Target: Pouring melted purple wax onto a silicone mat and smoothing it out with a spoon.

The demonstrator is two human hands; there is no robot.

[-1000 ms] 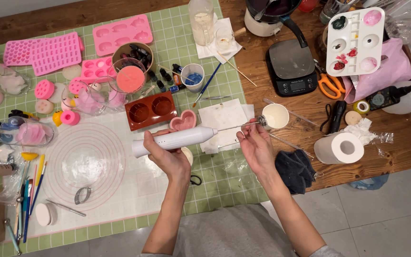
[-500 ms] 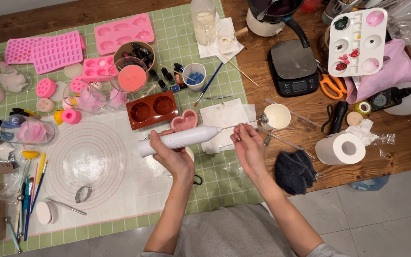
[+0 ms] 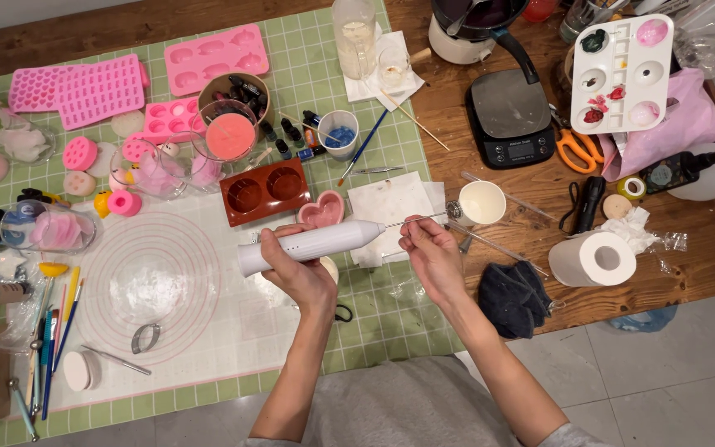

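My left hand (image 3: 295, 269) is wrapped tight around the white handheld frother (image 3: 312, 244), holding it level above the mat. My right hand (image 3: 432, 252) pinches its thin wire shaft (image 3: 419, 219) between thumb and fingertips, just past the body's tip. Beyond that pinch, the whisk coil (image 3: 453, 210) sits right beside a small white cup (image 3: 482, 202). Just behind the frother's body lies a pink heart mould (image 3: 322, 209), with a brown two-cavity mould (image 3: 264, 189) next to it.

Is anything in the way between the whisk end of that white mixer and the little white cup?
Nothing visible. The whisk tip of the white mixer sits right beside the white cup, with only bare tabletop between them.
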